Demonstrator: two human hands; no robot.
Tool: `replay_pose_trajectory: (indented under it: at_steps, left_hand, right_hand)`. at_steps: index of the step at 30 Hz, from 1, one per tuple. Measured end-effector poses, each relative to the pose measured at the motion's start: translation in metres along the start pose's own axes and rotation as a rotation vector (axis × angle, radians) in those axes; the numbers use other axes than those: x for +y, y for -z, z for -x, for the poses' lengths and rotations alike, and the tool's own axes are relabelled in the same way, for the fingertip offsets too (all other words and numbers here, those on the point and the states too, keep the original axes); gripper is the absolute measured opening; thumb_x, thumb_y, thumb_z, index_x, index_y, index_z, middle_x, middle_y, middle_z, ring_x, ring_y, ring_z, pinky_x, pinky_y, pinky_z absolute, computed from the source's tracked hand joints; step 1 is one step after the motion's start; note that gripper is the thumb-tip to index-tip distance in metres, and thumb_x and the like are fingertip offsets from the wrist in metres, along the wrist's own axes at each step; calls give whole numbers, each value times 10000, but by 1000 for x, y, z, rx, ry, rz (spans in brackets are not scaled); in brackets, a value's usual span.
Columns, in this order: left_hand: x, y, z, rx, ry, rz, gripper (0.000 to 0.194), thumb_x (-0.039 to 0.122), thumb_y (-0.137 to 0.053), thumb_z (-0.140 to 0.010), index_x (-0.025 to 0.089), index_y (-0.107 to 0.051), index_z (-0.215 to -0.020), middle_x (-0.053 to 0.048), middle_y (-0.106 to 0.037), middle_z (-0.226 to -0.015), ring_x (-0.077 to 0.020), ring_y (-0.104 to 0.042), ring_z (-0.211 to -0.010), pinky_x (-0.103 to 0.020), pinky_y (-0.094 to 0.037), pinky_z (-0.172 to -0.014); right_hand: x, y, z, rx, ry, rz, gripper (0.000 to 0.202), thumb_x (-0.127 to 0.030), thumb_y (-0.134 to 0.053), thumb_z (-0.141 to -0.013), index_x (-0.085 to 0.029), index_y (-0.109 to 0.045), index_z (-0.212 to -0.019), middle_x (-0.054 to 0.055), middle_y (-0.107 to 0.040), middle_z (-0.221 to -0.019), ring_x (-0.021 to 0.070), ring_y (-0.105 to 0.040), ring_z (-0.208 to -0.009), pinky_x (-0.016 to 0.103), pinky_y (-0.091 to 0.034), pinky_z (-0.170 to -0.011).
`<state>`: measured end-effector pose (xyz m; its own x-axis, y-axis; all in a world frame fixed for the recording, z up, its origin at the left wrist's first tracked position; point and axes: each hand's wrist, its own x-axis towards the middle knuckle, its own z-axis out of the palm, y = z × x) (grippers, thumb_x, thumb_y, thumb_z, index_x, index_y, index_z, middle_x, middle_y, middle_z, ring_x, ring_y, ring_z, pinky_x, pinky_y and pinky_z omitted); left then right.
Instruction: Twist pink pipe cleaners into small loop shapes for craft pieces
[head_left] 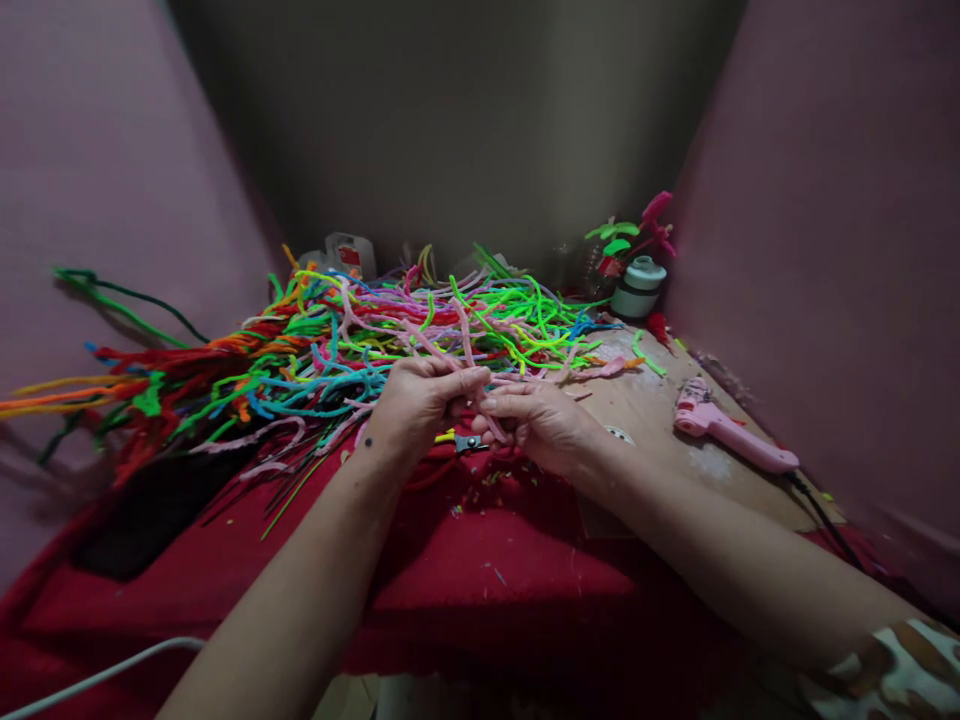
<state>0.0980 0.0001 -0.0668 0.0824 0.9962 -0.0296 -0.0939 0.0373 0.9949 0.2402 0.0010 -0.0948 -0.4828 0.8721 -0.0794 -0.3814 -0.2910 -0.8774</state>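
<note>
Pale pink pipe cleaners (pixel 466 335) are pinched between my two hands, above the front of the table. My left hand (pixel 435 388) grips them with thumb and fingers, and their free ends stick up and away from me. Close beside it, my right hand (pixel 532 415) has thumb and fingertips closed on the lower part of the same pink pipe cleaners. A short pink end slants down between the hands. Just below lie pliers or cutters (pixel 469 443) with a yellow handle, partly hidden by my hands. How the pink strands cross inside my fingers is hidden.
A big heap of multicoloured pipe cleaners (pixel 360 340) spreads behind and left. At right, a pink glue gun (pixel 735 435) with a black cord lies on a brown board (pixel 652 400). Behind it stands a white jar (pixel 640 285). A dark flat object (pixel 150 520) lies on the red cloth (pixel 480 560).
</note>
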Motion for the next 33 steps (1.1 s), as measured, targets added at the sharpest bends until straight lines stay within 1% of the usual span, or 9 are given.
replay_pose_trajectory:
  at_steps: [6,10,13,16,19,22,26,30,33]
  left_hand:
    - [0,-2,-1,34,-30,-89,242,276,-721,-617,117,-585,-495,32,-494,-399,-44,-427,-335,-151,-290,-332]
    - [3,-2,3,93,-85,-253,251,326,-661,-685,116,-611,-556,33,-481,-394,-47,-381,-324,-170,-251,-327]
    - [8,0,7,39,-188,-367,190,292,-664,-677,113,-640,-617,20,-532,-477,-56,-408,-383,-175,-275,-357]
    - [9,3,9,-55,-352,-485,147,268,-656,-688,122,-664,-691,-20,-619,-651,-103,-530,-558,-196,-403,-495]
    - [6,10,6,-57,-651,-715,130,226,-584,-764,147,-687,-770,-37,-619,-759,-131,-560,-710,-229,-441,-644]
    - [0,17,2,-82,-941,-976,194,176,-515,-816,168,-695,-887,-33,-549,-768,-119,-512,-693,-225,-405,-599]
    - [4,18,5,-80,-1160,-1346,204,182,-499,-839,197,-675,-942,-51,-540,-790,-157,-464,-735,-259,-392,-606]
    - [20,6,18,-69,-1206,-1616,174,236,-491,-843,174,-650,-810,-84,-604,-857,-218,-480,-817,-352,-410,-715]
    - [29,-1,24,-94,-1079,-1713,216,218,-445,-843,157,-610,-717,-81,-615,-747,-238,-517,-795,-403,-392,-762]
  right_hand:
    - [-2,1,1,-7,-25,24,154,-220,-682,-636,-94,-660,-723,50,-662,-610,109,-589,-513,241,-478,-543]
    - [0,6,-3,-6,30,14,151,-227,-696,-659,-101,-662,-736,37,-655,-605,96,-588,-506,226,-480,-538]
    - [0,10,-5,-2,31,23,159,-236,-692,-687,-109,-667,-780,32,-655,-612,89,-582,-494,193,-441,-467]
    - [-2,11,-4,-21,6,22,158,-229,-683,-699,-108,-664,-798,24,-641,-605,80,-566,-483,169,-398,-410]
    - [-5,11,-3,-32,9,1,145,-212,-684,-686,-104,-660,-780,16,-625,-579,67,-530,-445,158,-360,-372]
    - [-7,11,-3,-62,19,34,119,-187,-675,-659,-90,-650,-724,23,-618,-562,57,-491,-407,161,-330,-356]
    - [-11,11,-1,-110,9,100,77,-165,-642,-617,-118,-586,-595,-3,-566,-474,74,-472,-387,188,-323,-370]
    - [-16,7,3,-99,94,254,129,-161,-602,-624,-136,-537,-516,-32,-506,-422,59,-415,-382,199,-309,-404]
    - [-16,5,5,-33,189,407,164,-227,-597,-671,-137,-550,-543,-32,-513,-459,58,-402,-407,211,-308,-436]
